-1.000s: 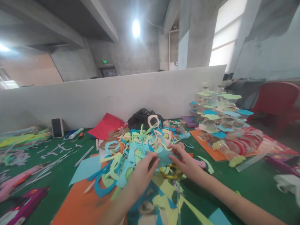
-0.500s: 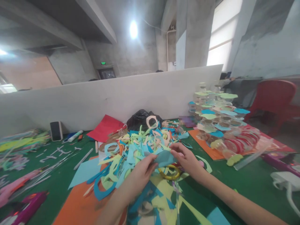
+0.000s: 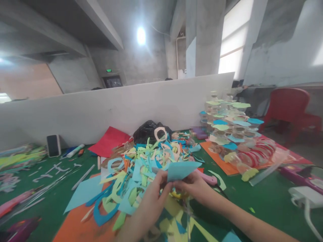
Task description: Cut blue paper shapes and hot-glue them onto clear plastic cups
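A light blue sheet of paper (image 3: 180, 170) is raised between my two hands over a heap of cut paper scraps (image 3: 148, 158). My left hand (image 3: 157, 191) pinches its lower left edge between thumb and fingers. At its lower right edge my right hand (image 3: 193, 185) grips it too, with the fingers partly behind the paper. Just beneath my hands, a yellow ring (image 3: 176, 195) is mostly covered. Pink-handled scissors (image 3: 208, 178) lie close to the right of my right hand, partly hidden by it.
Clear cups or bottles with paper petals (image 3: 229, 131) stand stacked at the right on orange paper (image 3: 217, 158). A black plastic bag (image 3: 148, 129) sits behind the scraps. A phone (image 3: 53, 146) leans against the white partition (image 3: 113, 111). Glue guns (image 3: 22, 228) lie at the left, a white plug (image 3: 305, 196) at the right.
The light blue paper has been lifted and turned so more of its face shows. My right hand has come lower and closer to the left, uncovering the pink scissors handle.
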`<state>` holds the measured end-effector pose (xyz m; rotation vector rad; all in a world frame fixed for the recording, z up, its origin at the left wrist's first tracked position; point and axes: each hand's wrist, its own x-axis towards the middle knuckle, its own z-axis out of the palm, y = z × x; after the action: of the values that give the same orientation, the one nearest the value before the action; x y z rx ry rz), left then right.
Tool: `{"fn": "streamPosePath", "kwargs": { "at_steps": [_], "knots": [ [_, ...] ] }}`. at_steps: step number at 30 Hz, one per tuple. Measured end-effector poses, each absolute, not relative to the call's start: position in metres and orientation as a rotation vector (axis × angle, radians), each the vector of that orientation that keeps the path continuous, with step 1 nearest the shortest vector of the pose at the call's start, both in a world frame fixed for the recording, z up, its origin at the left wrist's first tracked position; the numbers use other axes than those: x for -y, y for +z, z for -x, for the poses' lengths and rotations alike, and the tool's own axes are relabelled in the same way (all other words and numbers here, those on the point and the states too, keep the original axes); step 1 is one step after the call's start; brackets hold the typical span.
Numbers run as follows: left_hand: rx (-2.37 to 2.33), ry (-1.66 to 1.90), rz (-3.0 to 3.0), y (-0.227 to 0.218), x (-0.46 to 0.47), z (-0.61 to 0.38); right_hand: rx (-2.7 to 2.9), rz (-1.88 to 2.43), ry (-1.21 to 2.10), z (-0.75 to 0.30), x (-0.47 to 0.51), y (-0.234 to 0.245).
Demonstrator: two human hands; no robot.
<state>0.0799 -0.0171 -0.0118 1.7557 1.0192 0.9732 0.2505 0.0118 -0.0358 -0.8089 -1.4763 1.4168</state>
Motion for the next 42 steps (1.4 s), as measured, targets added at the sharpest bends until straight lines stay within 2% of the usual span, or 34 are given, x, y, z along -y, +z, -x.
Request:
{"fn": "streamPosePath", "kwargs": {
  "at_steps": [12, 20, 32, 42],
  "knots": [
    [-1.238, 0.963, -1.769, -0.018, 0.005, -0.071, 1.346, 0.990, 1.114, -0.291, -0.038, -0.015],
    [-1.195, 1.025, -1.627, -0.018, 0.004, -0.074, 1.380, 1.007, 1.144, -0.279, -0.026, -0.007],
    [-1.243, 0.851, -1.709, -0.017, 0.004, -0.074, 1.278, 1.069, 1.153, -0.283, -0.033, -0.017],
    [-1.188, 1.002, -1.596, -0.018, 0.000, -0.072, 1.465, 1.030, 1.155, -0.275, -0.029, -0.026]
  ]
}}
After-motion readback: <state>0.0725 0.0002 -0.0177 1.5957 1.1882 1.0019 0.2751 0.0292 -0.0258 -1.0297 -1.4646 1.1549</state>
